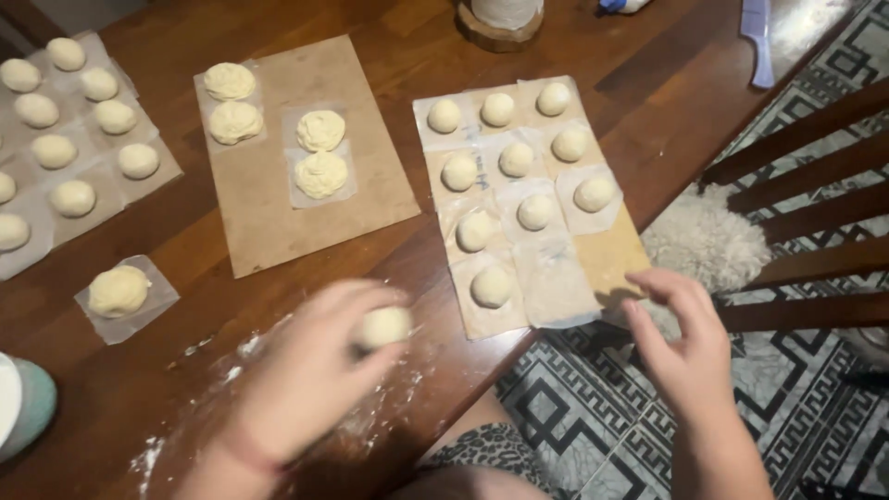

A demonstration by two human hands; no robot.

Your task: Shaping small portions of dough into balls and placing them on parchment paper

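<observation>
My left hand [310, 375] is blurred and closes around a small round dough ball [385, 326] just above the floured patch of the wooden table [407, 37]. My right hand [683, 347] hovers with its fingers apart at the near right corner of a brown board [619, 259]. On that board lie paper squares bearing several smooth dough balls [517, 159]. One bare paper square [556, 282] lies closest to my right hand.
A second brown board [269, 222] holds several ruffled dough pieces [321, 130]. More dough balls on paper [74, 139] fill the far left, and a single one [118, 292] lies nearer. A wooden chair [815, 176] and fluffy cushion [704, 241] stand right. A patterned floor [593, 426] shows below.
</observation>
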